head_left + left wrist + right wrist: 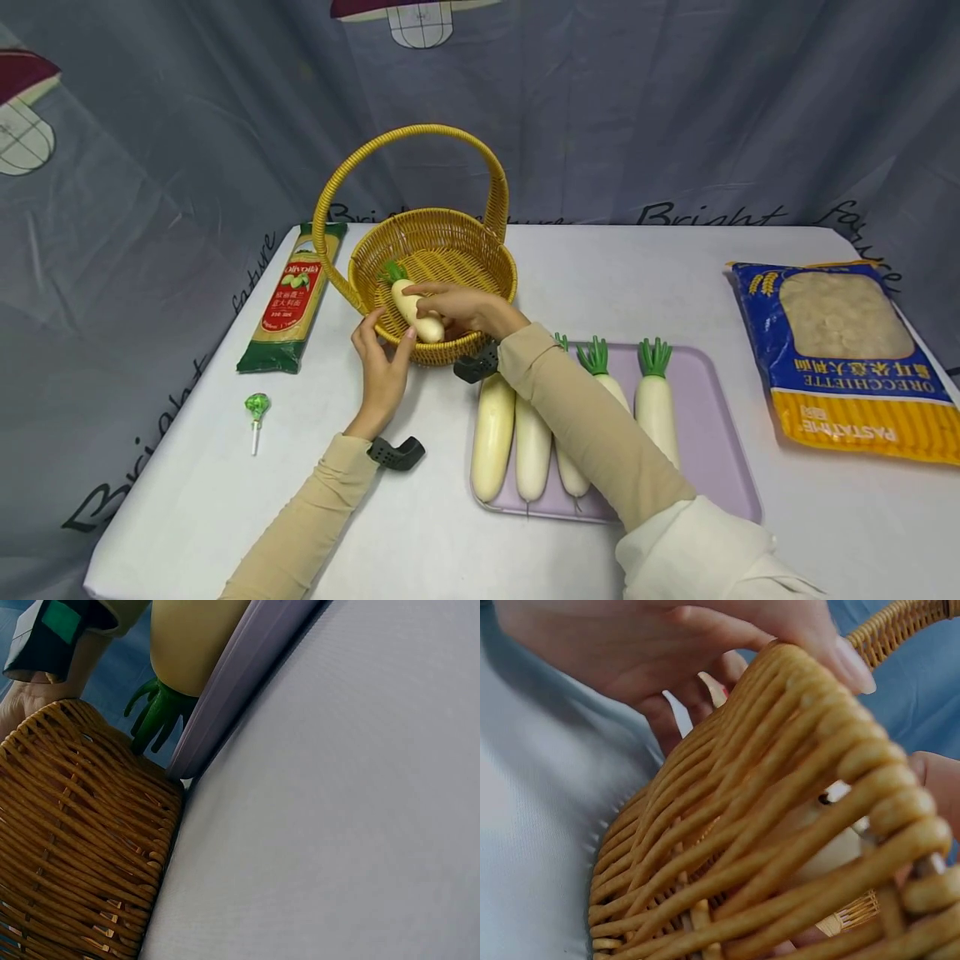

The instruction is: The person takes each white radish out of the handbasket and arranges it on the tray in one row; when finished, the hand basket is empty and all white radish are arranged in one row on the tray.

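Note:
A small white radish (417, 310) with a green top lies tilted inside the yellow wicker basket (432, 354), against its near side. My right hand (468, 308) reaches over the basket's near rim and grips the radish, fingers across its body. At the near left of the basket, my left hand (382, 367) holds the rim. The right wrist view shows the left hand (705, 645) with its thumb over the woven edge and other fingers outside the wall. In the left wrist view the basket wall (82, 832) hides most of the right hand's work.
Several white radishes (492, 442) lie on a lilac tray (708, 433), partly under my right forearm. A pasta packet (288, 304) and a green lollipop (257, 406) are on the left. A blue and yellow orecchiette bag (847, 358) lies far right. The basket's tall handle (420, 131) arches up.

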Tool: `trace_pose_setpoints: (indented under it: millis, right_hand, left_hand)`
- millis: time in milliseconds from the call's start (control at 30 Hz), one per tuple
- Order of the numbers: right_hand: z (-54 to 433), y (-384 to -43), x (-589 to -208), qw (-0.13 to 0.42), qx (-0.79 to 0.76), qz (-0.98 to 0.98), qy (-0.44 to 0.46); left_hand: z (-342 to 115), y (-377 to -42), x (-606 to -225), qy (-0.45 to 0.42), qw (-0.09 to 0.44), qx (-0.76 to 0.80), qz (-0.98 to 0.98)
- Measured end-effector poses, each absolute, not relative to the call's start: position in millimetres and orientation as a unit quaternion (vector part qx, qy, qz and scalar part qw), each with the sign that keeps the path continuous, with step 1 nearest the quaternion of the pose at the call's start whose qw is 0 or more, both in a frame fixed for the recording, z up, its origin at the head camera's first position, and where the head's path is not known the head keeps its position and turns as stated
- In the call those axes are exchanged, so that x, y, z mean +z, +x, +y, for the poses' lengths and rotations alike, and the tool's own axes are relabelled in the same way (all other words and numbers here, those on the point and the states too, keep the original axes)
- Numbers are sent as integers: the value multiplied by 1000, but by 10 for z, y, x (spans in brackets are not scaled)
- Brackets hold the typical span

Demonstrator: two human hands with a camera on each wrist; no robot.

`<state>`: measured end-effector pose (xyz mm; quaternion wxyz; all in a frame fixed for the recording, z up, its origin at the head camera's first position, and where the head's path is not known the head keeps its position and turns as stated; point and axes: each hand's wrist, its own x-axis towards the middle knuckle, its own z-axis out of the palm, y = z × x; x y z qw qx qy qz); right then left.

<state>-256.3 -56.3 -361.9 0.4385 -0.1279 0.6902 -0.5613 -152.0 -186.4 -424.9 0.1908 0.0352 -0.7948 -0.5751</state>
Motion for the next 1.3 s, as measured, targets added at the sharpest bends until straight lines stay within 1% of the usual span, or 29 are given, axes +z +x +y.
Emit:
trace_pose_setpoints:
  millis: [133, 500, 900, 1100, 1300]
  right_hand:
    - [-560, -2562, -3625, 445, -580, 672, -122]
    - [-527, -2605, -3623, 439, -610, 645, -138]
    - [-508, -2607, -3627, 431, -654, 608, -129]
    - [-503, -2608, -3602, 426, -677, 583, -145]
    - [-488, -2620, -3584, 433, -704, 541, -156]
  left_hand:
    - [-1861, -1508, -4253, 38, 189, -577, -794]
    - [-1862, -1541, -4249, 28, 195, -572, -796]
    - [-1853, -1526, -4251, 30, 184, -576, -796]
    - [-1856, -1526, -4244, 32, 187, -571, -799]
    - [-1857, -1525, -4250, 31, 193, -575, -795]
